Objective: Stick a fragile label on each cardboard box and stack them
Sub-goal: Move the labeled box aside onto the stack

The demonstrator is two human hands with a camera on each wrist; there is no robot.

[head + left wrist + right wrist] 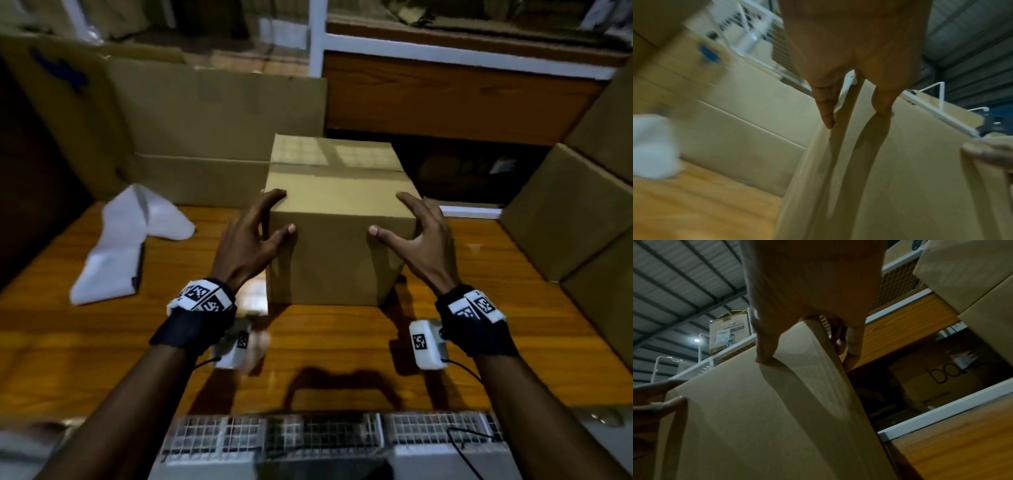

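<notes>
1. Head view: from above and behind both wrists, looking forward and down at the box (337,219) between left hand (251,240) and right hand (416,240).
2. Left wrist view: under the palm, looking along the fingers, very close to the box's face.
3. Right wrist view: the same, mirrored.
4. All share the box; each wrist view catches the other hand's fingertips.

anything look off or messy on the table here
Only the white strip stands out: it lies twisted and crumpled on the table, left of the box. The box itself stands upright, taped shut, with no dents showing. No fragile label shows on the faces in view.
</notes>
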